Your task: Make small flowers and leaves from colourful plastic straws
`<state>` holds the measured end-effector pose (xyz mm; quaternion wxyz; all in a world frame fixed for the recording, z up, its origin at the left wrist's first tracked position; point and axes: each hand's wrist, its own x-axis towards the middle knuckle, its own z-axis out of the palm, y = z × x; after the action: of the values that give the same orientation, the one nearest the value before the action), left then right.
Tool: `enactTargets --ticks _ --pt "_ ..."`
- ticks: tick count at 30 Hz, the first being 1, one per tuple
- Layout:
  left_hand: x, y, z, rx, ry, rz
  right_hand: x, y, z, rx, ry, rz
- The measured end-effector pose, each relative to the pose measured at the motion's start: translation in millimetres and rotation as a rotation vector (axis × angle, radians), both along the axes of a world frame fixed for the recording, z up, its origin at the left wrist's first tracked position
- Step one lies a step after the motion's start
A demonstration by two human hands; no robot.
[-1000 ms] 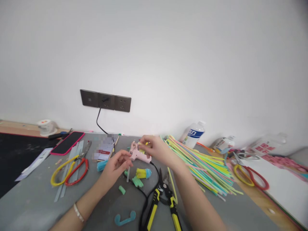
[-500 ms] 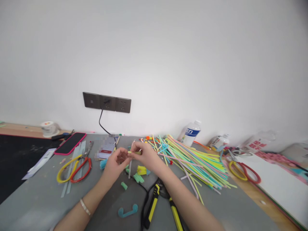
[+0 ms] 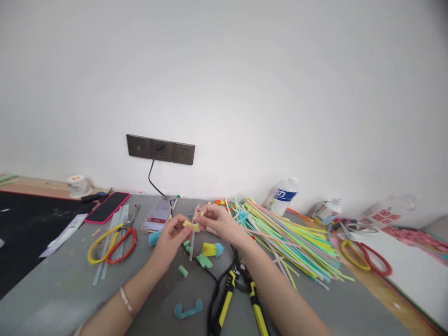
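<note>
My left hand (image 3: 174, 239) pinches a short, bent piece of pale yellow pipe cleaner (image 3: 192, 227) between thumb and fingertips. Close by on the right, my right hand (image 3: 221, 226) has its thumb and fingers closed at the other end of that piece. Partly hidden behind both hands is a pink glue gun (image 3: 197, 212), a clear glue stick (image 3: 192, 247) showing below. On the mat near my wrists lie a yellow and blue bundle (image 3: 212, 249), green fuzzy pieces (image 3: 204, 261) and a blue piece with curled ends (image 3: 188, 309).
Black and yellow pliers (image 3: 226, 298) lie below my right forearm beside a black cable (image 3: 214, 291). Many pipe cleaners (image 3: 290, 238) spread to the right, near a white bottle (image 3: 283, 197). Red and yellow handled scissors (image 3: 121, 245), glue sticks (image 3: 101, 266) and a phone (image 3: 108, 207) lie left.
My right hand has come from over the glue gun to meet my left hand. The yellow piece, mostly covered by fingers half a second ago, now shows between the hands.
</note>
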<state>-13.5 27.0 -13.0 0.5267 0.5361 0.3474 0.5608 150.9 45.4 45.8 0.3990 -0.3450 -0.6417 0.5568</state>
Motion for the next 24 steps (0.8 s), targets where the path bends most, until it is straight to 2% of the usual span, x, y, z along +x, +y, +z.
enactTargets --ticks 3,8,11,14,18,24 --pt "0.7 -1.0 2.1 -0.029 -0.126 -0.022 6.9 0.2 2.6 -0.020 -0.006 -0.015" --pt "2.4 -6.3 8.5 -0.176 -0.354 -0.089 11.7 -2.3 4.3 -0.009 0.008 -0.092" --pt "3.2 -7.1 9.3 -0.230 -0.390 -0.118 11.4 -5.9 5.9 0.000 0.003 -0.113" --pt "2.8 -5.1 7.6 -0.223 -0.341 -0.118 10.4 -10.8 5.1 -0.014 -0.019 -0.087" --pt "0.2 -1.7 3.1 -0.091 -0.135 -0.140 12.0 -18.3 -4.9 -0.007 -0.012 -0.086" --pt "-4.4 -1.7 -3.2 0.371 0.330 -0.118 18.9 -30.4 -29.2 -0.042 0.058 -0.181"
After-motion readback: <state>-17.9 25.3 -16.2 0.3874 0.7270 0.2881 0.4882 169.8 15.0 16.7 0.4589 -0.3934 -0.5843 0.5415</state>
